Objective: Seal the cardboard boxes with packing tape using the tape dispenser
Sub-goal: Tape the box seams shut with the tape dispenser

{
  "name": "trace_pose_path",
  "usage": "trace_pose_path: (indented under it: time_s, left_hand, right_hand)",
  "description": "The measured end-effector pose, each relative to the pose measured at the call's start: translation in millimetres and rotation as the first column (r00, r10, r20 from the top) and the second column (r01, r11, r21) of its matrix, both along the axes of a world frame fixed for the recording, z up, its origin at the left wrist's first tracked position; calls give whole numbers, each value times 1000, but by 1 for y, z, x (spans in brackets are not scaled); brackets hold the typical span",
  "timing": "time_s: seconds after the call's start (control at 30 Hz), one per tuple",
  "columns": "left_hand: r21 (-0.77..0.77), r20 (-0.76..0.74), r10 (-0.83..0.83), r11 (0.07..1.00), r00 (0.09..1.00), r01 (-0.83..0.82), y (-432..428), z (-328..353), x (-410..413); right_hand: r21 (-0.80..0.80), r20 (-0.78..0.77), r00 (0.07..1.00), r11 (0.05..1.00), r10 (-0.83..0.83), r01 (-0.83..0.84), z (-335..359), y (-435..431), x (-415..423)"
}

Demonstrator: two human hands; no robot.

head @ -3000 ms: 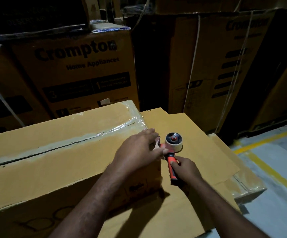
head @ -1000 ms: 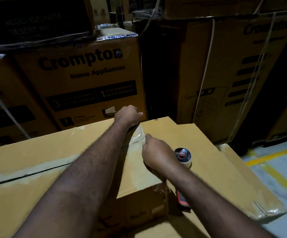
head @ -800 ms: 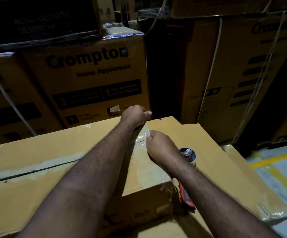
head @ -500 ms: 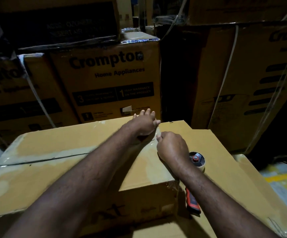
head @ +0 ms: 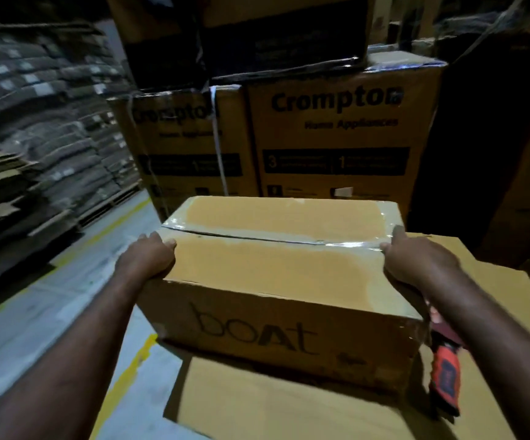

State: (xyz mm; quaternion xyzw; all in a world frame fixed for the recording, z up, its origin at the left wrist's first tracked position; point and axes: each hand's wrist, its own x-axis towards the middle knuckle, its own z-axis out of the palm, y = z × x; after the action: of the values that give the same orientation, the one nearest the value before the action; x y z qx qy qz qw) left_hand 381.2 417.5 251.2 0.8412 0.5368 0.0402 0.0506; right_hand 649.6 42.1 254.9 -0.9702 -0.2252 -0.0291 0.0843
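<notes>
The left hand (head: 147, 260) grips the left end of the brown cardboard box (head: 273, 271) with the word "boAt" written on its near side. Its fingers bend over the top edge there. The right hand (head: 416, 258) holds the right end in the same way, with the thumb on the top just at the seam. So both hands are closed on the box, one at each end.

A strip of clear packing tape (head: 336, 242) runs along the middle seam and shines near the right thumb. On the left part the seam shows as a dark line, and I cannot tell if the tape is pressed flat there. If the box is lifted or turned by its ends, the flaps may bend and the tape may come loose at that place. The right thumb could also push up the tape end.

The tape dispenser with the orange and black handle (head: 446, 376) lies near and right, just beside the box and under the right forearm, on a flat cardboard sheet (head: 289, 414). A move of the box to the right could knock it, or the forearm could drag it off the sheet.

The left end of the box reaches the left edge of the sheet, above the grey floor with the yellow line (head: 130, 369). Pushed more to the left, it may tip.
</notes>
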Motion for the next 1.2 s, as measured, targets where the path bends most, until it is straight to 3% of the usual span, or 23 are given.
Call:
trace_pose_path:
  time_s: [0.1,0.17,0.27,0.37,0.43,0.5,0.57,0.63,0.73,0.83,0.97,1.1,1.2]
  left_hand:
    - [26,0,-42,999,999,42,5,0,-7]
    - [57,-17,-73,996,997,74,12,-2,-11]
    - [84,-19,-133,987,991,134,26,-1,-20]
    - [42,96,-200,980,975,197,36,2,-31]
    - [-51,293,-153,983,944,175,41,-3,-42]
    - [-220,585,-6,961,811,166,42,-14,-53]
    - [-393,786,185,886,590,245,42,-29,-62]
    - [-425,833,264,868,486,257,40,-40,-68]
    - [-398,829,237,886,506,238,36,-46,-68]
    - [-418,805,260,887,533,198,33,-41,-69]
    - [-441,810,271,867,520,233,34,-46,-75]
    - [-472,812,289,836,507,280,33,-43,-73]
    - [-449,849,291,837,441,313,27,-38,-72]
  right_hand:
    - [-267,184,981,957,-62,111,4,27,-4]
    - [-352,95,994,933,-47,77,11,50,-21]
    - [-264,-201,963,937,179,-229,21,95,-76]
    - [-153,-297,822,825,486,-544,17,154,-146]
    - [-112,-289,687,689,667,-716,12,196,-185]
    - [-62,-272,538,543,798,-837,9,237,-209]
    - [40,-215,421,438,881,-898,9,273,-220]
    - [157,-105,420,432,901,-888,12,307,-217]
    - [120,61,395,386,917,-915,11,349,-207]
    - [24,9,318,318,948,-948,5,377,-194]
    - [-18,3,361,361,933,-932,4,397,-153]
    - [-5,26,523,524,852,-852,5,422,-117]
    - [-29,17,654,655,756,-755,9,433,-88]
